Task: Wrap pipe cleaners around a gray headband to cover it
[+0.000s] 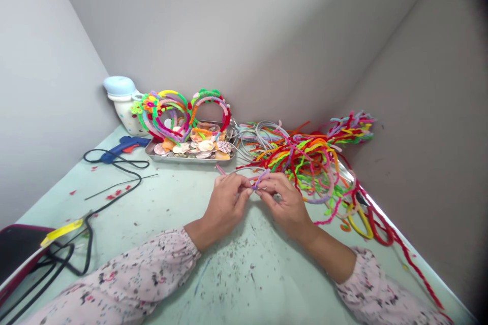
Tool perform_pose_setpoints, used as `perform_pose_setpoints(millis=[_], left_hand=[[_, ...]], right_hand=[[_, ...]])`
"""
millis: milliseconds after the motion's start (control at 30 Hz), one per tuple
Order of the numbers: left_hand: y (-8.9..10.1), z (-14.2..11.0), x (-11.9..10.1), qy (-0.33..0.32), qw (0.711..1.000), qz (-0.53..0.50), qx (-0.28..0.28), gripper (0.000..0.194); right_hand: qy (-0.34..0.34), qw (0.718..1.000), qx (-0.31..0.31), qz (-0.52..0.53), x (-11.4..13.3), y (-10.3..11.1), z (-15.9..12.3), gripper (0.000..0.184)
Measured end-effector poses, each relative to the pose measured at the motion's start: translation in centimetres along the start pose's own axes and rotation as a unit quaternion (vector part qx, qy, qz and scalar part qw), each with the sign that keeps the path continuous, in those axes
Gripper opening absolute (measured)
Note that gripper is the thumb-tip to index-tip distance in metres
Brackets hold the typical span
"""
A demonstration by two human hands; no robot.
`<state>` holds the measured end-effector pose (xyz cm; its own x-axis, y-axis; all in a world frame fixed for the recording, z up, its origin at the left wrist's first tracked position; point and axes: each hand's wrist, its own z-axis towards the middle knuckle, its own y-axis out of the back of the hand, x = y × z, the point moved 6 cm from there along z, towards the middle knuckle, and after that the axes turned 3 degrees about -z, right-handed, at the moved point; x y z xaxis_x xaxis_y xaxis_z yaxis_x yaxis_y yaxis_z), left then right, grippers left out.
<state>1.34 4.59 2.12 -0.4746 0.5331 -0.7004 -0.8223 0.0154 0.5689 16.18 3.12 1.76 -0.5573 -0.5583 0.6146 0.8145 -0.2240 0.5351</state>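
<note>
My left hand (227, 202) and my right hand (286, 204) meet over the middle of the table, fingertips almost touching. Between them both pinch a purple pipe cleaner (261, 178). It appears to be bent around a thin hoop, perhaps a headband, whose far curve (244, 169) shows just beyond my fingers. A pink tip pokes out past my left knuckles. My fingers hide most of the hoop. Just beyond my right hand lies a big heap of colourful pipe cleaners (305, 155), with bare metal headband hoops (263, 134) at its left.
A metal tray (190, 159) of seashells stands at the back, with finished pipe-cleaner headbands (165, 92) propped on it. Left of it are a white bottle with blue lid (127, 111) and a blue glue gun (124, 148) with black cord. Yellow-handled scissors (360, 221) lie right.
</note>
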Motion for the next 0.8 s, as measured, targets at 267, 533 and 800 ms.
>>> perform_pose_setpoints(millis=[267, 533, 800], left_hand=[[-0.11, -0.08, 0.09, 0.004, 1.0, -0.006, -0.001, 0.011], [-0.01, -0.03, -0.05, 0.006, 1.0, -0.011, 0.001, 0.01], [-0.1, -0.03, 0.07, 0.0, 1.0, -0.017, 0.004, 0.008]], right_hand=[[0.018, 1.0, -0.009, -0.024, 0.14, 0.24, 0.03, 0.013], [0.026, 0.999, -0.014, -0.026, 0.41, 0.41, 0.15, 0.015], [0.019, 0.999, -0.018, -0.025, 0.17, 0.3, 0.03, 0.014]])
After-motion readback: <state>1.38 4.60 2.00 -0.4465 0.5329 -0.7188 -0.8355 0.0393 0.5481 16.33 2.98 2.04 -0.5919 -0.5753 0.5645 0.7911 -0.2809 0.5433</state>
